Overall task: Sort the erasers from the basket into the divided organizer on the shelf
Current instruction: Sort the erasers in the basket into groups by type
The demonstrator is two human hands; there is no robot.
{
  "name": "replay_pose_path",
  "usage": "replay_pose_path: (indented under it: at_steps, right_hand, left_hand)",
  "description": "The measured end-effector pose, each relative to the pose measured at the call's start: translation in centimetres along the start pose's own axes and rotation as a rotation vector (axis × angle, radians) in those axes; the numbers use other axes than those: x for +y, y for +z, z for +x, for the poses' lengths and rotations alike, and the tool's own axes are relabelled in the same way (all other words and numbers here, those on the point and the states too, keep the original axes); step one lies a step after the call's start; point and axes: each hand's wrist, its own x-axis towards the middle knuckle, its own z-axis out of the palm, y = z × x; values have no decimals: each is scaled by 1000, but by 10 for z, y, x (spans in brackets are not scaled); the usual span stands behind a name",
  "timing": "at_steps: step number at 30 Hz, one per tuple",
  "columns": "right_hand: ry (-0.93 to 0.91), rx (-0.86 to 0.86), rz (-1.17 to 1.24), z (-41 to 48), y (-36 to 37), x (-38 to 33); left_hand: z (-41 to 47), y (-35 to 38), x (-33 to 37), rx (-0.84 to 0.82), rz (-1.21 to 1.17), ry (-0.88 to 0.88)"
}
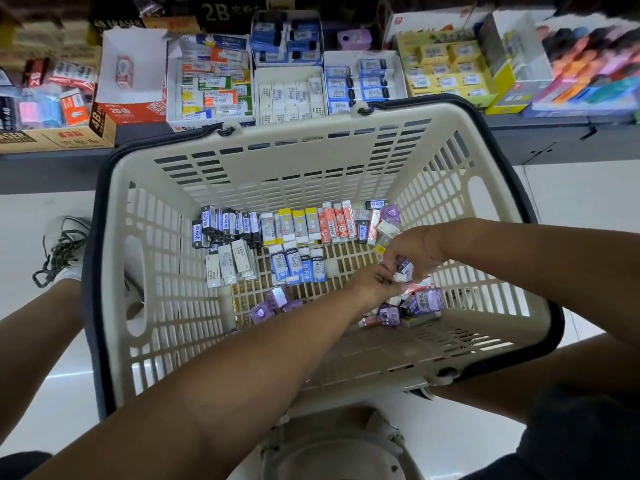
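Pinching an eraser (403, 270) between them (in basket (277, 161)) are left hand (374, 287) and right hand (414, 249).

We see the dark shelf (540, 140) carrying open boxes side by side: a white box (138, 50) holding one pink eraser (124, 72), the divided organizer (400, 76), a yellow box (450, 95).

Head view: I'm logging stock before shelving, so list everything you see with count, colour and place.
basket: one, cream with dark handles, in front of the shelf
lined-up erasers: many; dark blue, white, yellow, orange, blue; basket's far side
purple erasers: about three, basket's middle
loose erasers: a heap, purple and mixed, basket's right
shelf boxes: several, mostly white, holding erasers
shoe: one, white, dark laces, floor at left
left hand: pinches small erasers
right hand: grips the same small erasers
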Motion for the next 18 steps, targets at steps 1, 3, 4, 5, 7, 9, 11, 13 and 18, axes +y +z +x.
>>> replay_pose_path:
  at_steps: [1,3,4,5,7,9,11,13,18]
  right_hand:
    - [0,1,5,0,0,-1]
    - [6,-3,14,-1,0,-1]
    - [10,-5,26,-1,0,-1]
    - [8,-4,37,-1,-1,-1]
    - [25,-13,56,-3,-1,-2]
    - [37,-53,7,-7,3,-4]
    - [40,-52,-36,-11,8,-8]
    - [38,-52,-35,-14,9,-9]
    - [54,-32,12,-17,7,-11]
  left_hand:
    - [0,1,0,5,-16,6]
    - [-1,3,0,14,-35,10]
    - [-1,3,1,19,-29,10]
    - [0,3,0,25,-4,14]
    - [2,3,-2,35,81,25]
    - [3,3,-5,42,128,28]
    - [4,2,-5,34,129,34]
    - [2,0,-3,1,110,44]
    - [-4,-6,4,-101,139,4]
